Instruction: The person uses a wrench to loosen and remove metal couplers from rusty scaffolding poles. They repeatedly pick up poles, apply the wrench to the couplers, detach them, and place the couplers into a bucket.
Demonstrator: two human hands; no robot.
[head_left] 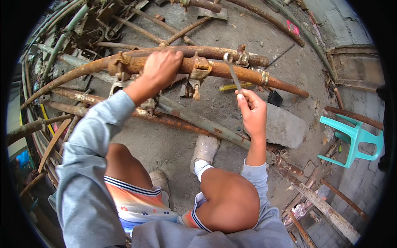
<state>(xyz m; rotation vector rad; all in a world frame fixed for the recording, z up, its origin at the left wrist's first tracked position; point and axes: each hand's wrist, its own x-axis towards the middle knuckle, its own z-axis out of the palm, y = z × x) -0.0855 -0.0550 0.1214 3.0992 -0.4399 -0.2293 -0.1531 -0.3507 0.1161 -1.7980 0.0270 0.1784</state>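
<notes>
My left hand (162,68) is closed around a rusty pipe (231,72) that crosses in front of me. Between my right thumb and fingers (251,108) is a metal wrench (233,74), its ring end up near the pipe; whether it touches the pipe I cannot tell. A rusty clamp (200,68) with a hanging bolt sits on the pipe, to the right of my left hand. Farther right is another clamp (262,77) near the pipe's end. Just behind runs a second rusty pipe (198,51) with its own clamp (243,57).
A grey pipe (194,118) and a flat concrete slab (286,127) lie below the held pipe. Piled pipes and scrap metal (89,29) fill the far left. At the right, a turquoise plastic stool (355,138) lies tipped over near a block wall. More pipes (318,202) lie lower right.
</notes>
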